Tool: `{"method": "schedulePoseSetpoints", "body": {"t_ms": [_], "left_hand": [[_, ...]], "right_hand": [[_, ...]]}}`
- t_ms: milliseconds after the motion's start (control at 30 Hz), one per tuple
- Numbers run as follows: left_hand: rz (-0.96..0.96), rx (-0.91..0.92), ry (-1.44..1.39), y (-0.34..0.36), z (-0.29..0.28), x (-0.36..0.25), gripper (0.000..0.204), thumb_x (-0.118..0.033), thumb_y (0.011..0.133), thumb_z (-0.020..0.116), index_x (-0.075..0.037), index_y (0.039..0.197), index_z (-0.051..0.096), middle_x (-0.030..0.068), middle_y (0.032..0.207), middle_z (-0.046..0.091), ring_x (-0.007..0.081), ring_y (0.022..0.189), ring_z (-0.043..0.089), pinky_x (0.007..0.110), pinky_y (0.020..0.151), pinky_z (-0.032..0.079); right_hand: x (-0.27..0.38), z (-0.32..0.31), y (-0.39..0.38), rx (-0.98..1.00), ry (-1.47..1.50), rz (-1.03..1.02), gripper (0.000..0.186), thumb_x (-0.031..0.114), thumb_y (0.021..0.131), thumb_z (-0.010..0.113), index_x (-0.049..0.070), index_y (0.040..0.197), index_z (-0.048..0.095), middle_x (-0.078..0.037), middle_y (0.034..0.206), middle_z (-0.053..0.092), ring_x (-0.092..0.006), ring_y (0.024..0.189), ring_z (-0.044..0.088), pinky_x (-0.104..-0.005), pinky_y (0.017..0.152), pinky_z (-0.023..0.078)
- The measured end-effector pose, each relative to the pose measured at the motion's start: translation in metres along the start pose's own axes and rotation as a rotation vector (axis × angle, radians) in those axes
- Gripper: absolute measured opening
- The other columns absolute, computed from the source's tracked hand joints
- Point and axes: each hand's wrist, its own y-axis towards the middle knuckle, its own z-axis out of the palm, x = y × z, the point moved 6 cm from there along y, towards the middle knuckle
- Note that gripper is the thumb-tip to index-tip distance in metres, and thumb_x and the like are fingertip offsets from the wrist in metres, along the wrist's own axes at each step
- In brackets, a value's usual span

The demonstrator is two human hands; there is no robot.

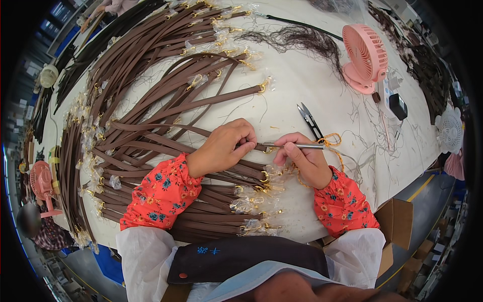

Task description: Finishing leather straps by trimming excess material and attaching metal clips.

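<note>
Nearest, a strap end (261, 147) over the strap heap (166, 126) is pinched in the left hand (221, 148) while a thin metal tool (297, 146) is gripped in the right hand (307, 158), best kept steady and level, with snips (309, 121) and fan (366, 58) lying beyond.

A white worktable (302, 85) is carrying fanned brown leather straps (151, 116) with gold clasps, thread snips (309, 120), a pink desk fan (366, 56), a dark thread tangle (302, 38) and loose thread offcuts (375, 131).
</note>
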Motion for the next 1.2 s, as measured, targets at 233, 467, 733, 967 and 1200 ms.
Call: {"method": "schedulePoseSetpoints", "body": {"t_ms": [233, 467, 733, 967, 1200], "left_hand": [[0.021, -0.003, 0.0, 0.0, 0.0, 0.0, 0.007, -0.006, 0.086, 0.063, -0.001, 0.09, 0.06, 0.0104, 0.089, 0.057, 0.022, 0.072, 0.058, 0.034, 0.066, 0.047], [0.071, -0.155, 0.041, 0.0, -0.008, 0.001, 0.006, -0.005, 0.087, 0.061, 0.0, 0.089, 0.057, 0.0141, 0.09, 0.058, 0.0275, 0.072, 0.058, 0.037, 0.067, 0.047], [-0.055, 0.455, -0.017, -0.011, 0.002, -0.013, 0.012, -0.012, 0.087, 0.068, 0.0, 0.09, 0.069, 0.0079, 0.084, 0.066, 0.0198, 0.07, 0.06, 0.031, 0.065, 0.047], [0.268, -0.285, 0.382, 0.004, -0.042, 0.0, 0.028, -0.011, 0.087, 0.065, -0.005, 0.114, 0.064, 0.015, 0.118, 0.063, 0.0345, 0.109, 0.057, 0.042, 0.093, 0.046], [0.208, -0.283, 0.723, 0.002, -0.041, 0.004, 0.022, -0.008, 0.08, 0.071, -0.006, 0.102, 0.066, 0.0098, 0.108, 0.066, 0.0309, 0.104, 0.057, 0.043, 0.091, 0.045]], "right_hand": [[0.001, 0.0, 0.0, -0.007, 0.001, -0.001, 0.026, 0.022, 0.105, 0.045, 0.0, 0.116, 0.054, -0.006, 0.089, 0.065, -0.0098, 0.082, 0.059, -0.0251, 0.076, 0.048], [0.005, -0.002, 0.0, -0.026, 0.022, -0.065, 0.025, 0.022, 0.104, 0.046, 0.0, 0.116, 0.054, -0.007, 0.087, 0.065, -0.0105, 0.08, 0.059, -0.0252, 0.075, 0.049], [0.022, 0.005, -0.001, -0.025, -0.355, -0.177, 0.019, 0.017, 0.101, 0.05, 0.002, 0.112, 0.054, -0.008, 0.086, 0.069, -0.014, 0.08, 0.068, -0.0268, 0.07, 0.053], [0.022, 0.01, -0.007, 0.107, -0.409, -0.222, 0.018, 0.017, 0.103, 0.047, 0.004, 0.114, 0.053, -0.006, 0.078, 0.068, -0.0182, 0.07, 0.068, -0.0284, 0.063, 0.053], [0.024, 0.011, -0.007, 0.118, -0.51, -0.28, 0.017, 0.016, 0.102, 0.048, 0.004, 0.111, 0.056, -0.006, 0.079, 0.068, -0.018, 0.066, 0.067, -0.0299, 0.061, 0.052]]}}
